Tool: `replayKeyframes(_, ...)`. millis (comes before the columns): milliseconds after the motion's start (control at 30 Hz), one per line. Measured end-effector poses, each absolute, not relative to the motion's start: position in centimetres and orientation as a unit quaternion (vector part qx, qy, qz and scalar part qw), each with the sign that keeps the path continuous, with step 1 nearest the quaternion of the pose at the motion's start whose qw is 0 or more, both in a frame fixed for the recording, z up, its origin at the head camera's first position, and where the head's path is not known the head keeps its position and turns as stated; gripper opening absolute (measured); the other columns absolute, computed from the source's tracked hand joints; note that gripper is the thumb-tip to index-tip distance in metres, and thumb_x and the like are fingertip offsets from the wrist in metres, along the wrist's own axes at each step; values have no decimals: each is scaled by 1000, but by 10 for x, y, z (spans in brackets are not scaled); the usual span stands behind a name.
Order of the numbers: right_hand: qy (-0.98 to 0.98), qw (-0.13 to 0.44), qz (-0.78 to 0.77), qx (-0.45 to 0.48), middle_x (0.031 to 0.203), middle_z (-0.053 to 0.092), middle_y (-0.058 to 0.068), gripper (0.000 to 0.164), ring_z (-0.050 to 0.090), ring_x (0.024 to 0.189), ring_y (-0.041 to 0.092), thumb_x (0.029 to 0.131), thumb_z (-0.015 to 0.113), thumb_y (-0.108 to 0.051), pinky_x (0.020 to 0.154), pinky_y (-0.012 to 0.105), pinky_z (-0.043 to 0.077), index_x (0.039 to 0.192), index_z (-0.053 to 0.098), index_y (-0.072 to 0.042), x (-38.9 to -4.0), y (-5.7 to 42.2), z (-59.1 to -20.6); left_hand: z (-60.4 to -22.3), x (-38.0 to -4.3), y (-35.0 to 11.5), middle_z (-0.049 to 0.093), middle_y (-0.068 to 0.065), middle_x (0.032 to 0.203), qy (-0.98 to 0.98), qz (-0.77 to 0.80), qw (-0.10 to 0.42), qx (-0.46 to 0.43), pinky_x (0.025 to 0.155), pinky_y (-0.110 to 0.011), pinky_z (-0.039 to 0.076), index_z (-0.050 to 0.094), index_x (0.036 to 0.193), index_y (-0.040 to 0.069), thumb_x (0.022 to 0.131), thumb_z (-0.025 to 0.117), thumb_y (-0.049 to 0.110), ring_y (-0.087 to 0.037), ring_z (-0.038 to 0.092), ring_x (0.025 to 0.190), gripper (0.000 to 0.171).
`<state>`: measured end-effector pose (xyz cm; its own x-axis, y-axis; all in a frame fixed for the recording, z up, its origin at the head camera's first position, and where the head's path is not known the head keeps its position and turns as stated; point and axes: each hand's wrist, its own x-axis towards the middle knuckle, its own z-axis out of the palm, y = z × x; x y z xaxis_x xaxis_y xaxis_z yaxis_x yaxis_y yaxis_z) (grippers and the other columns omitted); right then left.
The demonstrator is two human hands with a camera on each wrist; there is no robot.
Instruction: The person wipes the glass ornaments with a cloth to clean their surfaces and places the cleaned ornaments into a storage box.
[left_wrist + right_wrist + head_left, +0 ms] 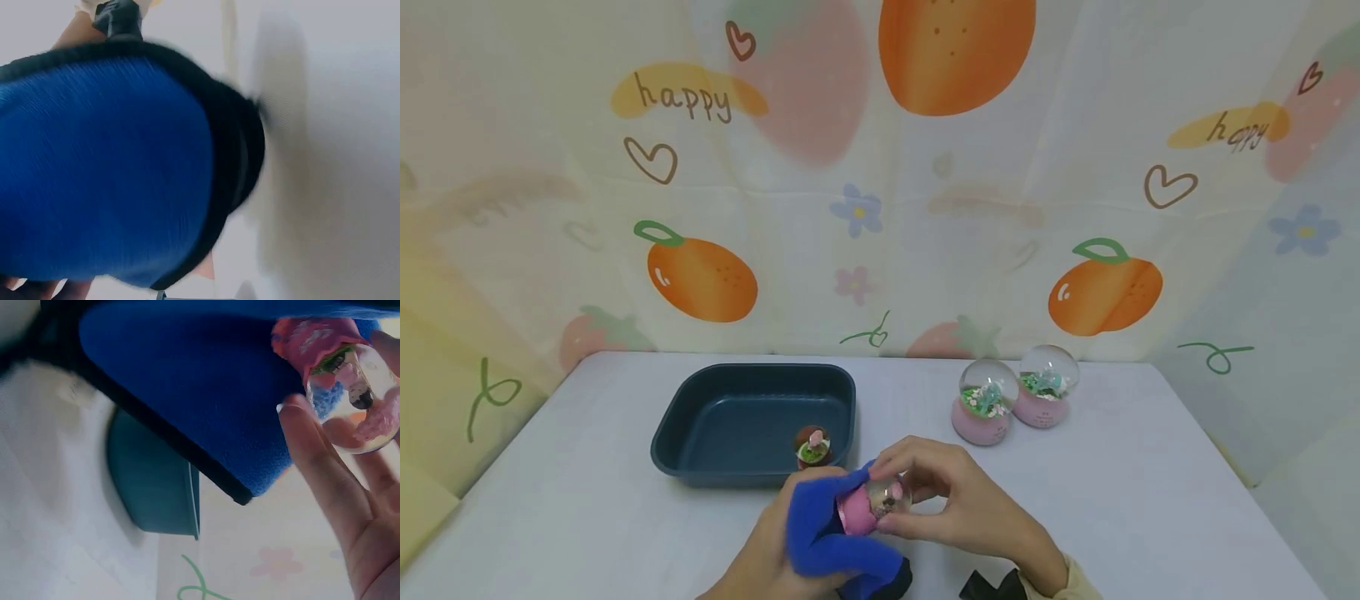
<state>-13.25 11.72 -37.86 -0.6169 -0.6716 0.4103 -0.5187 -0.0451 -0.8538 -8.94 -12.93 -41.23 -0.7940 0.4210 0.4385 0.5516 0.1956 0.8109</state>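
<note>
Pink-based clear-dome snow globe sits tilted on its side between the fingers of the right hand. Those fingers are part-way closed, curled round the clear dome: thumb under it, other fingers over the top, in the head view. Dome end points toward the right palm; the pink base points away from it, into a fold of the blue cloth with black edging. Inside the dome: a small figure in pink with dark hair, some green at its feet.

Left hand grips the cloth from outside, cloth wrapped about the base; most of its fingers are hidden, so cannot tell how tightly they close. In the left wrist view the cloth fills much of the view, blurred.

Just beyond the hands, a dark teal rounded rectangular tray on the white bench. Small brown-based snow globe with a pink figure and green bits at the tray's near right corner, lower part cut off by the left hand.

Farther back right, two upright pink-based globes with green figures stand side by side. Behind: pale fruit-print backdrop.
</note>
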Motion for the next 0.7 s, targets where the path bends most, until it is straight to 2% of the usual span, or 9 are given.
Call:
replayKeyframes(200, 662, 8, -564, -493, 116, 63, 15, 32, 64, 93, 18, 85, 76, -2, 72, 35, 61, 114, 63, -5, -132, 116, -379, -409, -91, -132, 59, -11, 125, -795, -561, -89, -216, 85, -30, 57, 41, 133, 7, 81, 80, 29, -13, 61, 107, 68)
replayKeyframes(300, 661, -7, -559, -500, 116, 63, 15, 32, 65, 102, 19, 84, 76, -1, 74, 37, 61, 112, 63, -5, -132, 116, -379, -409, -91, -131, 59, -11, 125, -795, -559, -105, -210, 86, -32, 57, 41, 133, 7, 81, 80, 29, -16, 62, 108, 69)
replayKeyframes(433, 681, 3, -559, -474, 119, 61, 15, 39, 67, 101, 19, 82, 78, -3, 78, 35, 61, 117, 62, -8, -132, 116, -380, -408, -90, -130, 61, -8, 124, -797, -556, -70, -225, 86, -24, 54, 43, 132, 9, 81, 81, 27, -10, 61, 107, 66)
replayKeyframes(633, 705, 75, -575, -409, 120, 63, 15, 50, 72, 91, 21, 83, 79, -6, 76, 34, 61, 128, 58, -9, -132, 116, -379, -413, -91, -128, 63, -9, 123, -770, -551, 78, -311, 88, -28, 55, 45, 132, 8, 75, 83, 12, -13, 63, 105, 69)
replayKeyframes(700, 707, 88, -578, -398, 118, 64, 14, 48, 72, 88, 18, 84, 78, -6, 74, 34, 61, 127, 58, -10, -132, 116, -379, -414, -91, -127, 63, -9, 123, -761, -552, 98, -326, 89, -28, 55, 45, 133, 10, 74, 83, 9, -14, 63, 105, 71)
